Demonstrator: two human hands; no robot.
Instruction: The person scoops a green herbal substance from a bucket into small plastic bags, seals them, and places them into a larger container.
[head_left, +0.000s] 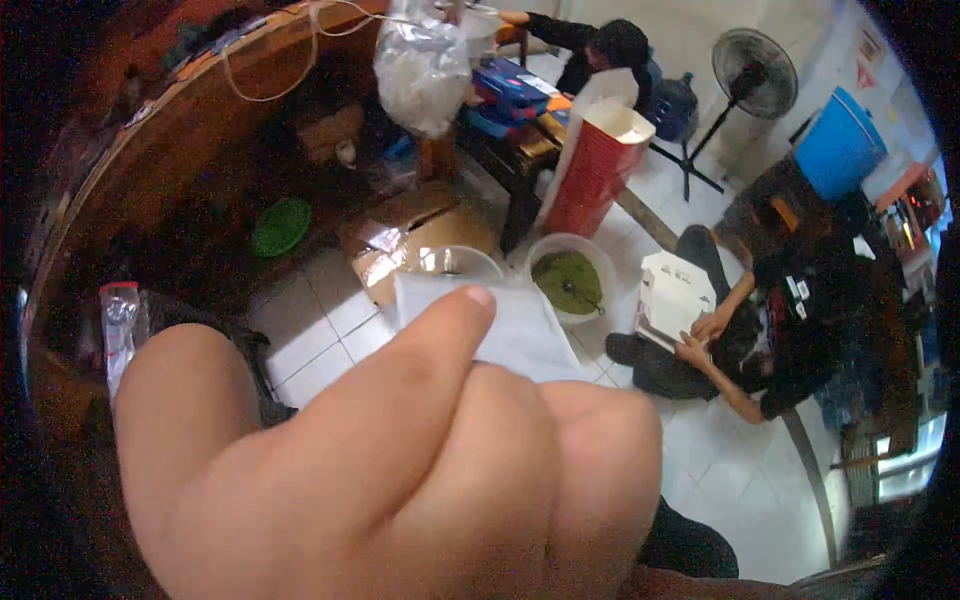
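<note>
My left hand [420, 440] is very close and fills the lower middle of the head view. Its fingers are curled and its thumb is stretched along the top; what they close on, if anything, is hidden. Just behind the thumb lies a thin white translucent sheet [530, 335], partly covered by the hand. Whether the hand grips this sheet I cannot tell. A clear round rim [460, 262] shows beyond it. To the right, a tub [606, 258] holds green material [565, 280] with a dark utensil in it. My right hand is not in view.
An opened cardboard box [420, 230], a green basket [284, 227] and a tall red carton [597, 165] stand beyond. A clear plastic bag [425, 85] hangs above. At right a seated person [800, 330] holds a white box [676, 290]. Behind are a fan [755, 75] and blue bin [842, 145].
</note>
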